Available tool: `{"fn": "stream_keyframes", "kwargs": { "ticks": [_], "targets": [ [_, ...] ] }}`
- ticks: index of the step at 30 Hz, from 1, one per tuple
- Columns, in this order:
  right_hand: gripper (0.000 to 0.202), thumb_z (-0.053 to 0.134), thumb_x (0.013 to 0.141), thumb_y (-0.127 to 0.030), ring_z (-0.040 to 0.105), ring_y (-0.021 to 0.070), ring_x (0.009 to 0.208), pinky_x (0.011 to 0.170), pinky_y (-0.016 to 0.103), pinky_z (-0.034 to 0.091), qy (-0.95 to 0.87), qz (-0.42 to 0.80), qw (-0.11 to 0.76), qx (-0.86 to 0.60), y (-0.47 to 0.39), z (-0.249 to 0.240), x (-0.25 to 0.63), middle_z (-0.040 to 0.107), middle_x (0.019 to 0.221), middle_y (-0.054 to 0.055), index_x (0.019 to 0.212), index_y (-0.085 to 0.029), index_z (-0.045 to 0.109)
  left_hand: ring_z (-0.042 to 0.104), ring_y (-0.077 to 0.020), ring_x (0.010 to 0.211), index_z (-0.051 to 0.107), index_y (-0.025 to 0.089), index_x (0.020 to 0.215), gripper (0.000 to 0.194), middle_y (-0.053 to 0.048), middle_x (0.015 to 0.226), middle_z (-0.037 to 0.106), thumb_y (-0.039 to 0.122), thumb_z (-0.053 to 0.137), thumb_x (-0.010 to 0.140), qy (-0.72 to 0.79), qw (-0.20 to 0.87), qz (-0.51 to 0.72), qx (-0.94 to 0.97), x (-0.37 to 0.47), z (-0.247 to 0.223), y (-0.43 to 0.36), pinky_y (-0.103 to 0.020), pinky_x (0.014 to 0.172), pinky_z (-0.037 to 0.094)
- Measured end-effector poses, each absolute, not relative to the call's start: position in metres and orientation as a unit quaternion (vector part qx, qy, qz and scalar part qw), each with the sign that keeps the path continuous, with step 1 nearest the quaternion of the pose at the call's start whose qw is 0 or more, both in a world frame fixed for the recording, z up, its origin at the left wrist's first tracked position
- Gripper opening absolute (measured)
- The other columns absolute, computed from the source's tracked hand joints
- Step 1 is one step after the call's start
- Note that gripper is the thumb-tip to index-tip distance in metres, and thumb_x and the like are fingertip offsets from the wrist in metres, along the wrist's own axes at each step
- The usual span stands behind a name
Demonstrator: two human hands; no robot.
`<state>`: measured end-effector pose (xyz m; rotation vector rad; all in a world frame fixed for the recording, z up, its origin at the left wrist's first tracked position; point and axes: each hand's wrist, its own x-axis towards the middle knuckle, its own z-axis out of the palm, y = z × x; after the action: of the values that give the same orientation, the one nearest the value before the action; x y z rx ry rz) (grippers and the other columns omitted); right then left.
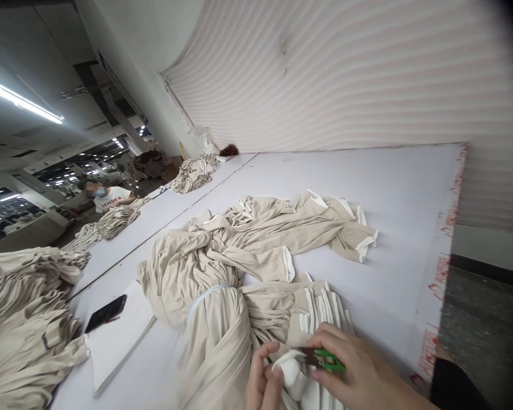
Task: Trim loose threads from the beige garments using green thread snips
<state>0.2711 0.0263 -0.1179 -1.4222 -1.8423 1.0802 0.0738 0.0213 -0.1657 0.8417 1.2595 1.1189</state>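
Near the bottom centre, my left hand [265,378] pinches a white-edged piece of fabric [291,376]. My right hand [354,364] holds small green-handled thread snips [329,360], whose dark blades lie against the white fabric. Just beyond my hands is a stack of beige garments [277,307] with white hems fanned out. Beside it, a bundle of beige garments [222,330] is bound with a pale band [207,293]. More beige garments [299,225] with white edges lie farther back on the pale table.
White paper sheets [119,341] and a dark phone [106,313] lie left of the bundle. Beige garment piles [29,324] line the left side. A person in a white shirt [113,196] is at the far left. The table edge [442,273] runs down the right.
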Motion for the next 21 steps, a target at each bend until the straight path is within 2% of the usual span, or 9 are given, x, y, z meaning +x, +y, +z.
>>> {"fn": "stream_keyframes", "kwargs": {
  "ticks": [6, 10, 13, 16, 21],
  "targets": [
    [0.019, 0.053, 0.092, -0.029, 0.062, 0.0205, 0.087, 0.073, 0.03, 0.045, -0.721, 0.366, 0.284, -0.515, 0.024, -0.117, 0.277, 0.066, 0.095, 0.002, 0.104, -0.029, 0.068, 0.055, -0.0167, 0.061, 0.06, 0.022, 0.103, 0.055, 0.001, 0.065, 0.065, 0.055, 0.077, 0.062, 0.535, 0.652, 0.433, 0.318, 0.065, -0.15, 0.032, -0.025, 0.065, 0.036],
    [0.023, 0.061, 0.088, -0.027, 0.062, 0.0206, 0.093, 0.08, 0.031, 0.045, -0.724, 0.351, 0.299, -0.513, 0.025, -0.125, 0.275, 0.067, 0.101, 0.001, 0.109, -0.032, 0.068, 0.057, -0.016, 0.064, 0.06, 0.022, 0.103, 0.058, 0.001, 0.069, 0.066, 0.051, 0.081, 0.057, 0.521, 0.687, 0.416, 0.29, 0.061, -0.145, 0.037, -0.025, 0.068, 0.037],
    [0.021, 0.064, 0.086, -0.026, 0.062, 0.0185, 0.093, 0.078, 0.027, 0.046, -0.707, 0.391, 0.312, -0.5, 0.026, -0.126, 0.274, 0.068, 0.102, 0.0, 0.105, -0.031, 0.07, 0.056, -0.0149, 0.063, 0.058, 0.021, 0.108, 0.063, 0.001, 0.071, 0.067, 0.05, 0.082, 0.057, 0.514, 0.705, 0.4, 0.282, 0.059, -0.145, 0.04, -0.025, 0.067, 0.036],
    [0.016, 0.063, 0.087, -0.024, 0.064, 0.0162, 0.085, 0.074, 0.025, 0.046, -0.7, 0.419, 0.326, -0.478, 0.03, -0.126, 0.272, 0.068, 0.094, -0.001, 0.099, -0.028, 0.072, 0.055, -0.0142, 0.063, 0.058, 0.02, 0.11, 0.067, 0.0, 0.07, 0.066, 0.051, 0.082, 0.056, 0.509, 0.712, 0.389, 0.287, 0.058, -0.147, 0.041, -0.024, 0.066, 0.035],
    [0.015, 0.062, 0.087, -0.024, 0.064, 0.0162, 0.082, 0.074, 0.026, 0.047, -0.701, 0.419, 0.321, -0.48, 0.032, -0.124, 0.273, 0.069, 0.093, -0.001, 0.097, -0.028, 0.073, 0.055, -0.013, 0.062, 0.061, 0.02, 0.107, 0.063, -0.001, 0.071, 0.067, 0.054, 0.082, 0.058, 0.513, 0.689, 0.404, 0.315, 0.057, -0.153, 0.041, -0.024, 0.065, 0.035]
  ]
}}
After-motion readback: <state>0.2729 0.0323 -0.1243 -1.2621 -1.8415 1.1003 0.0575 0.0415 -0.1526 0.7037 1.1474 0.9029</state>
